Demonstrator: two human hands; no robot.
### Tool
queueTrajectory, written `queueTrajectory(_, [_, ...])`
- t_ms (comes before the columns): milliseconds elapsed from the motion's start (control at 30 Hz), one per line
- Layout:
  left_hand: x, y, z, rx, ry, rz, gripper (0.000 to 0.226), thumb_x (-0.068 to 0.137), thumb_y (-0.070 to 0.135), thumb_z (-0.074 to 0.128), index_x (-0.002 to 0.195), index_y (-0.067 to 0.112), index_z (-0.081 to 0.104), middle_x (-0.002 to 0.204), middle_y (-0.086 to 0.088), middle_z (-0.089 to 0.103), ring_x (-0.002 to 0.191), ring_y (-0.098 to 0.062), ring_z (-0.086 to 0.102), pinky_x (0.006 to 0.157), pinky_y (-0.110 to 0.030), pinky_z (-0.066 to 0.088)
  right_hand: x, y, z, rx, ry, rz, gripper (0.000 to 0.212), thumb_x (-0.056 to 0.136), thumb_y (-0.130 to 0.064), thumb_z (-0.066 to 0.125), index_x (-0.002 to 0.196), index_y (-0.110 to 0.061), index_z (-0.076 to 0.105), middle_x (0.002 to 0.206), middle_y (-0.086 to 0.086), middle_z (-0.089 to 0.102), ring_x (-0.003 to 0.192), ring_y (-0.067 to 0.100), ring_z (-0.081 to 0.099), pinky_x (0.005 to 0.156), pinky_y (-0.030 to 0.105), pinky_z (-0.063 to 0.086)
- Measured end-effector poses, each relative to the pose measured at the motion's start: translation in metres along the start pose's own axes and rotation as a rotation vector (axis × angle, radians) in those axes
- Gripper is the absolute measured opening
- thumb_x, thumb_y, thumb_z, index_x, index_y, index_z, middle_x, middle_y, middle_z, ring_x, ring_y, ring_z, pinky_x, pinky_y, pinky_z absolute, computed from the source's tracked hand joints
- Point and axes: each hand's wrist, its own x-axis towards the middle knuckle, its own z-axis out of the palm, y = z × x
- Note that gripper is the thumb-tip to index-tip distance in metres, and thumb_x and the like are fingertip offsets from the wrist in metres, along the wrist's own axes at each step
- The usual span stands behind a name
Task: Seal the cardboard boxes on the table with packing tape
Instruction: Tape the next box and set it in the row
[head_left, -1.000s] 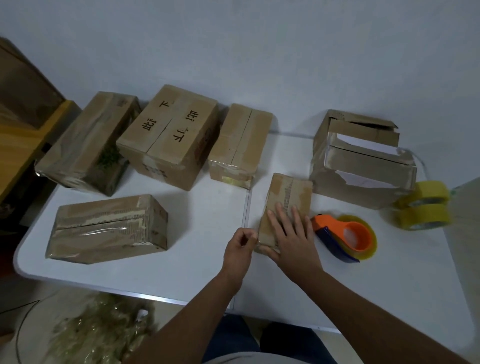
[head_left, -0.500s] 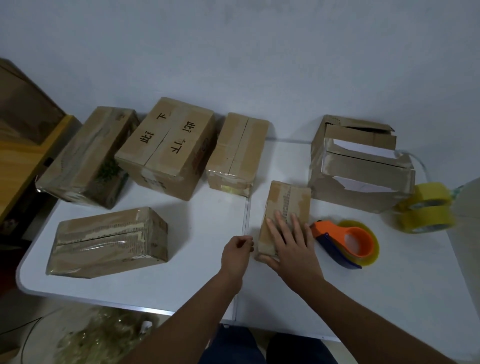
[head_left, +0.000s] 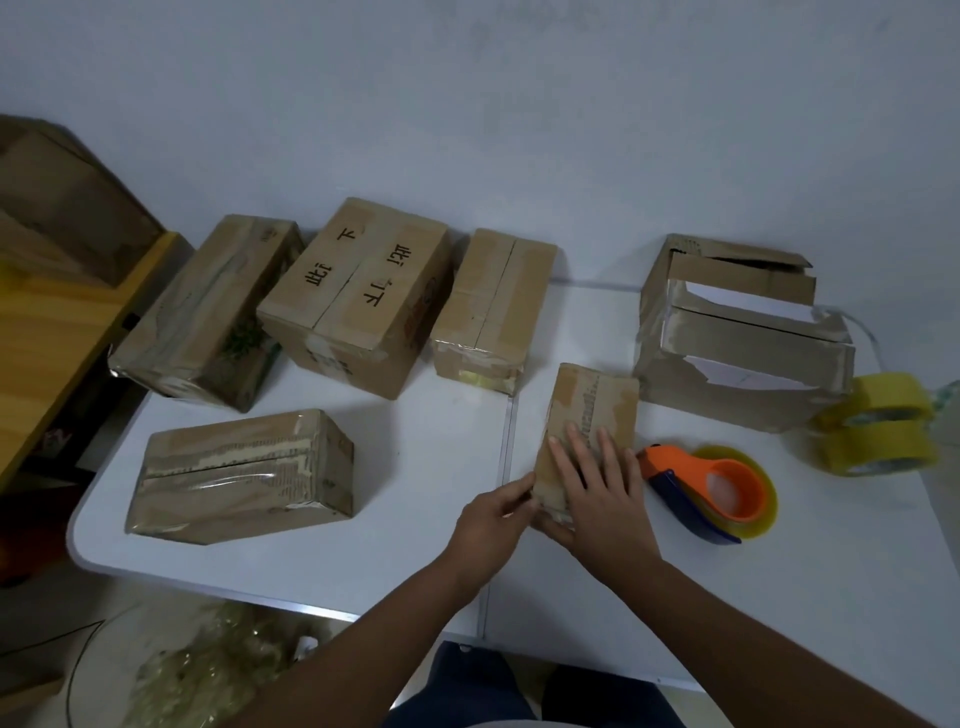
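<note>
My right hand (head_left: 602, 499) lies flat on the near end of the small box (head_left: 589, 421), fingers straight and spread, pointing away from me, palm pressing down, with my forearm running back toward my lower right. My left hand (head_left: 493, 522) is at the box's near left corner, fingers stretched out to the right and touching its side; they look straight, not curled around anything.

A second ago my left hand was a loose fist beside that corner with the fingers tucked in. Now the fingers have uncurled and reach against the box. My right hand has stayed flat on top in much the same spot, and the box has not shifted on the desk (head_left: 415, 519).

The small box lies flat under my right palm, its long axis running away from me toward the wall, tilted a little to the right at the far end. Worn tape and a strip of print run along that length.

Just right of my right hand is the orange tape dispenser (head_left: 711, 493), its nose almost touching the box's right edge. Farther right are two yellow tape rolls (head_left: 878, 431), stacked. Beyond my fingertips and to the right stands an open box (head_left: 737, 332) with loose flaps. Well to the left of my left hand lies a long taped box (head_left: 239, 475), and three more boxes (head_left: 358, 296) sit in a row at the far side.
</note>
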Motion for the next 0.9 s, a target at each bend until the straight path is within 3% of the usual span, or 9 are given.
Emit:
queueTrajectory(167, [0.0, 0.001, 0.006, -0.172, 0.122, -0.001, 0.03, 0.098, 0.018, 0.062, 0.126, 0.024, 0.069, 0.113, 0.016, 0.071, 0.098, 0.013, 0.064, 0.088, -0.006, 0.048, 0.0, 0.0, -0.002, 0.091, -0.02, -0.012, 0.094, 0.081, -0.075, 0.045, 0.155, -0.023, 0.021, 0.164, 0.003, 0.011, 0.15, 0.036, 0.008, 0.116, 0.06, 0.016])
queueTrajectory(300, [0.009, 0.007, -0.016, -0.111, 0.21, 0.007, 0.029, 0.101, 0.014, 0.054, 0.124, 0.024, 0.069, 0.12, 0.01, 0.07, 0.116, -0.009, 0.063, 0.093, -0.015, 0.047, 0.003, -0.028, -0.014, 0.432, -0.038, 0.027, 0.085, 0.089, -0.068, 0.039, 0.156, -0.032, 0.002, 0.163, -0.01, -0.009, 0.147, 0.027, -0.023, 0.12, 0.053, -0.007])
queueTrajectory(367, [0.022, 0.011, -0.031, 0.06, 0.312, 0.018, 0.035, 0.105, 0.019, 0.047, 0.138, 0.022, 0.057, 0.139, 0.002, 0.059, 0.128, -0.016, 0.054, 0.1, -0.02, 0.041, 0.002, -0.039, -0.026, 0.627, -0.029, 0.012, 0.078, 0.095, -0.056, 0.044, 0.156, -0.032, 0.002, 0.163, -0.012, -0.007, 0.149, 0.02, -0.014, 0.122, 0.047, 0.001])
queueTrajectory(433, [0.032, 0.018, -0.034, 0.387, 0.339, 0.072, 0.05, 0.105, 0.035, 0.044, 0.152, 0.02, 0.037, 0.157, -0.003, 0.037, 0.143, -0.023, 0.036, 0.114, -0.034, 0.031, 0.001, -0.033, -0.042, 0.866, 0.058, 0.063, 0.068, 0.099, -0.038, 0.052, 0.156, -0.027, 0.015, 0.163, -0.012, 0.005, 0.145, 0.005, 0.009, 0.12, 0.034, 0.019])
queueTrajectory(500, [0.035, 0.024, -0.022, 0.695, 0.224, 0.118, 0.078, 0.097, 0.061, 0.043, 0.158, 0.02, 0.016, 0.166, -0.003, 0.011, 0.15, -0.026, 0.015, 0.118, -0.046, 0.019, 0.003, -0.016, -0.051, 0.953, 0.166, 0.15, 0.059, 0.099, -0.027, 0.054, 0.152, -0.02, 0.029, 0.16, -0.009, 0.02, 0.135, -0.001, 0.026, 0.11, 0.02, 0.029])
queueTrajectory(600, [0.034, 0.021, -0.005, 0.931, 0.071, 0.153, 0.116, 0.077, 0.085, 0.043, 0.158, 0.018, -0.005, 0.166, -0.004, -0.008, 0.152, -0.024, 0.004, 0.118, -0.046, 0.013, 0.008, 0.016, -0.053, 0.851, 0.259, 0.229, 0.05, 0.098, -0.019, 0.056, 0.145, -0.011, 0.04, 0.152, 0.004, 0.038, 0.137, 0.014, 0.038, 0.106, 0.016, 0.026])
queueTrajectory(700, [0.036, 0.015, -0.021, 1.006, -0.042, 0.239, 0.114, 0.082, 0.073, 0.058, 0.158, 0.021, -0.01, 0.166, 0.0, -0.013, 0.152, -0.022, -0.003, 0.12, -0.047, 0.007, 0.013, 0.038, -0.053, 0.832, 0.233, 0.266, 0.049, 0.098, -0.021, 0.055, 0.144, -0.013, 0.041, 0.153, 0.005, 0.036, 0.141, 0.02, 0.035, 0.112, 0.026, 0.028])
queueTrajectory(800, [0.039, 0.02, -0.051, 1.198, -0.341, 0.341, 0.107, 0.083, 0.064, 0.065, 0.157, 0.037, -0.008, 0.163, 0.008, -0.023, 0.15, -0.02, -0.02, 0.119, -0.051, -0.008, 0.017, 0.046, -0.049, 0.766, 0.156, 0.236, 0.058, 0.095, -0.023, 0.06, 0.147, -0.016, 0.036, 0.158, 0.004, 0.029, 0.145, 0.022, 0.026, 0.117, 0.034, 0.024])
queueTrajectory(900, [0.042, 0.03, -0.07, 1.296, -0.329, 0.485, 0.086, 0.089, 0.047, 0.067, 0.156, 0.045, 0.012, 0.164, 0.009, -0.02, 0.148, -0.017, -0.017, 0.118, -0.044, -0.004, 0.016, 0.042, -0.043, 0.701, -0.065, 0.203, 0.054, 0.096, -0.021, 0.058, 0.146, -0.017, 0.039, 0.154, 0.006, 0.037, 0.139, 0.02, 0.037, 0.111, 0.03, 0.03])
